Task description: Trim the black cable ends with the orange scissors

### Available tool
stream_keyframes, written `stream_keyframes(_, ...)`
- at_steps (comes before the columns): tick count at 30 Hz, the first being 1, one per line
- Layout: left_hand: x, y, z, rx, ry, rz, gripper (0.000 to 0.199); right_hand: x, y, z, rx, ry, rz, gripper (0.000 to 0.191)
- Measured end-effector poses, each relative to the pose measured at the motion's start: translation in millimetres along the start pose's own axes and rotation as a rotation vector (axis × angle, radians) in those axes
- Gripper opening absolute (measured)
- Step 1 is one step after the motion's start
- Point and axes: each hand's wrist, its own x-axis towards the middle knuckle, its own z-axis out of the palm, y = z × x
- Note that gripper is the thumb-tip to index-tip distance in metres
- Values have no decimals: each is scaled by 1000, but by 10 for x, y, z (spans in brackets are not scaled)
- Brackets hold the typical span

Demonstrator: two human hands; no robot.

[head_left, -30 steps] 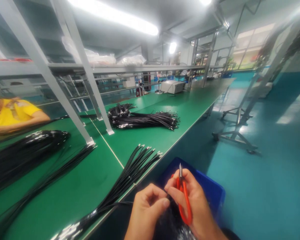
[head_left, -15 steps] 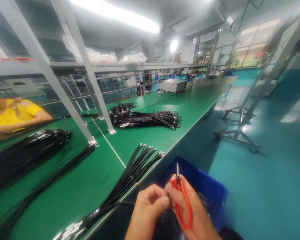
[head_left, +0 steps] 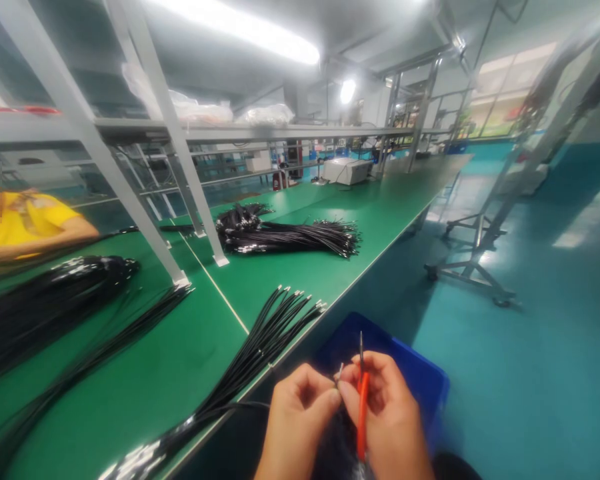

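Observation:
My right hand [head_left: 387,417] grips red-handled snips [head_left: 362,407], blade tip pointing up. My left hand [head_left: 297,417] pinches the metal-tipped end of a thin black cable [head_left: 338,373] right beside the snips, fingertips of both hands touching. Both hands hover over a blue bin [head_left: 420,380] below the table edge. A fan of black cables with metal ends [head_left: 270,333] lies on the green table [head_left: 300,273] just left of my hands, trailing off the near edge.
Another cable bundle [head_left: 290,237] lies farther along the table, and a large dark pile [head_left: 45,307] at left. A person in a yellow shirt [head_left: 25,227] sits across at far left. Grey shelf posts [head_left: 155,167] stand on the table. A wheeled metal stand [head_left: 473,267] is on the teal floor.
My right hand has turned, so the snips' red handles now show edge-on instead of as a loop. Both hands stay together over the bin.

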Motion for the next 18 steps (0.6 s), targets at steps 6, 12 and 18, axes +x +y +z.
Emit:
stream_keyframes(6,-16,-17,-21,5,-27,3,16,-67,61,-57,-328,43,-211,15)
stream_keyframes(12,28,-36,-166,-80,-73,9,21,-31,-203,-191,-43,-335,153,28)
stream_keyframes(18,-4,61,-163,-199,-89,-23,23,160,-224,-381,366,-791,636,46)
